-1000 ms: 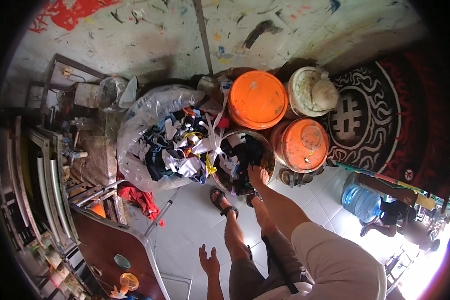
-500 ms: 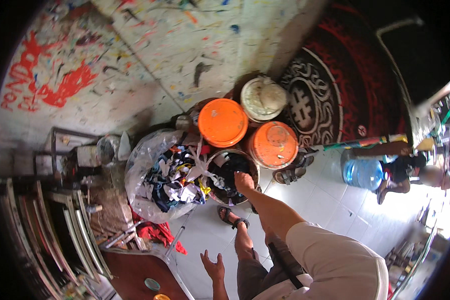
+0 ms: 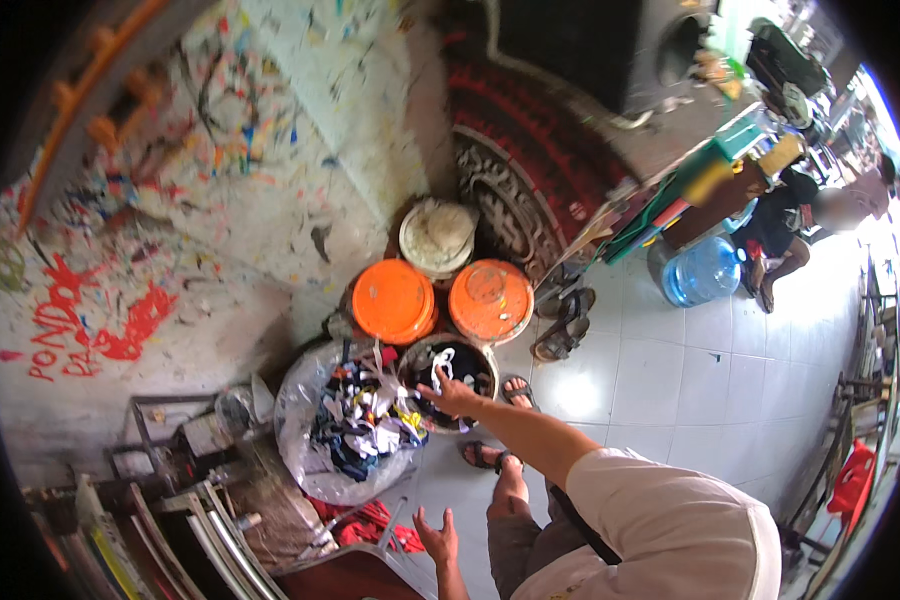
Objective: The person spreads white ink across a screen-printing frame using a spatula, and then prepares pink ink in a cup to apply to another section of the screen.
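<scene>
My right hand (image 3: 454, 397) reaches over a round bucket (image 3: 494, 372) of dark cloth scraps (image 3: 463, 368). Its fingers are apart, with a looped white strip (image 3: 443, 362) just beyond the fingertips; no firm hold on it shows. Left of the bucket, a large clear plastic bag (image 3: 296, 400) bulges with mixed scraps (image 3: 368, 420) in white, black, blue and yellow. Low in the picture, my left hand (image 3: 437, 537) is raised with spread fingers and holds nothing, near a brown-topped table (image 3: 355, 577).
Two orange-lidded buckets (image 3: 393, 300) and a pale bucket (image 3: 437, 236) stand behind the scrap bucket. Sandals (image 3: 564, 338) lie to its right. A blue water jug (image 3: 703, 272) is on the tiles near a seated person (image 3: 775, 225). Frames (image 3: 160, 530) are stacked at lower left.
My right hand has drawn back from inside the bucket and its fingers have spread. The white loop now shows beyond them. The view has turned, and my left hand stays open.
</scene>
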A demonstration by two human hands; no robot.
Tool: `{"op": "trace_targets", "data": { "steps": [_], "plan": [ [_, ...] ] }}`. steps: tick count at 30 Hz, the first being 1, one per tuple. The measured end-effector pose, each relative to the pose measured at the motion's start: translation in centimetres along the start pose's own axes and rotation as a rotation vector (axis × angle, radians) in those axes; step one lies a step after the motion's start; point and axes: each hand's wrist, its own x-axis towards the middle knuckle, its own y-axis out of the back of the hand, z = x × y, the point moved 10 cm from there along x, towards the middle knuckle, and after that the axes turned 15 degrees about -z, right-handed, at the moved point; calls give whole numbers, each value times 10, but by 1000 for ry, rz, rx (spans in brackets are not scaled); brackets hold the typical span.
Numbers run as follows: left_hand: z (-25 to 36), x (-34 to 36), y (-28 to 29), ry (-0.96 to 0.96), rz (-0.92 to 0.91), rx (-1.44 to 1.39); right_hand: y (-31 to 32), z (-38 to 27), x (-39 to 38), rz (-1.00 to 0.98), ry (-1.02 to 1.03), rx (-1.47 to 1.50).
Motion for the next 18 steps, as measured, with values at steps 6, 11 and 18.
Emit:
{"op": "trace_targets", "data": {
  "steps": [6, 11, 18],
  "plan": [
    [70, 6, 13, -126, 8, -347, 27, -67, -132, -142, 172, -138],
    [186, 21, 12, -422, -47, -386, 127, -49, -247, -20, -12, -113],
    [389, -73, -93, -626, -63, -301, 279, 114, -365, 475, 257, -13]
  ]
}}
